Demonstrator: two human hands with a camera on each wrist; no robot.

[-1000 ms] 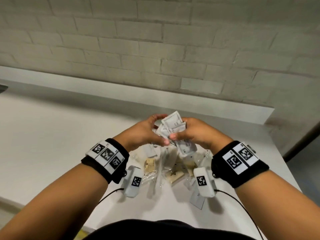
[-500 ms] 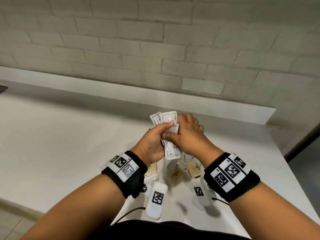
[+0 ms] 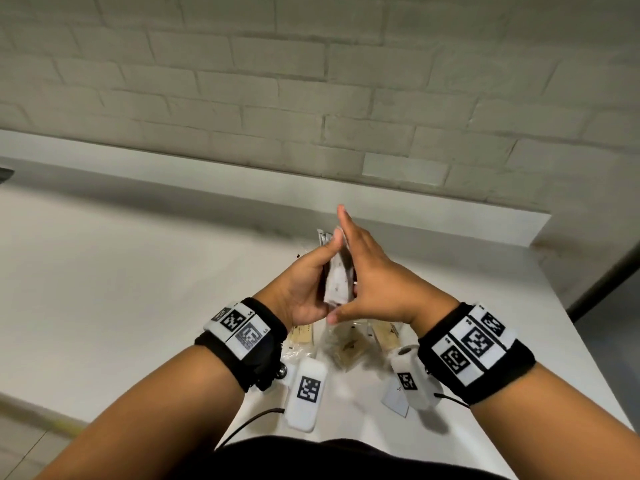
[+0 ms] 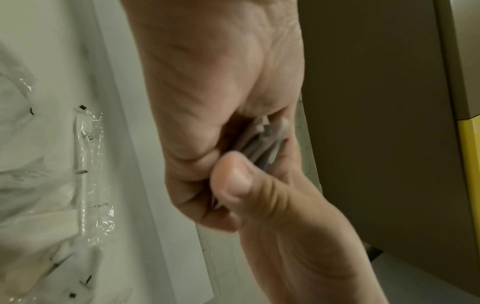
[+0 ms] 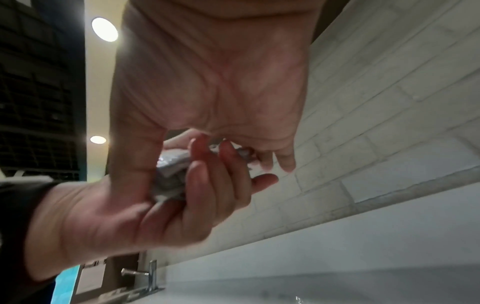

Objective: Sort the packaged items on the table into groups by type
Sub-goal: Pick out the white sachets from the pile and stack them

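Step in hand: squaring up a small stack of white sachets (image 3: 337, 271) held upright between both palms, above the table (image 3: 104, 271).
Left hand (image 3: 304, 289): fingers curled round the near edge and back of the stack, gripping it; the right wrist view shows those fingers wrapped over the packets.
Right hand (image 3: 374, 285): fingers straight and together, flat against the far face of the stack, thumb across the bottom edge; it presses, it does not grip.
Location of stack: between the two palms, clear of the table surface, top edges poking out past the fingertips.
Remaining items: tan packets in clear wrap (image 3: 346, 348) on the table just under the wrists; a long clear-wrapped item (image 4: 91, 174) beside them, contents too blurred to name, possibly cutlery or a pick.
Progress (judgement): one type gathered, the others not yet grouped.
Technique: keep the flat palm as a stop and tap the edges level; loosen the curled fingers just enough for the sachets to slide, not fan.
Set-down: choose bare table well apart from the tan packets so the groups read as separate.
Risk: slick sachets may slip out of the bottom when the thumb lifts.
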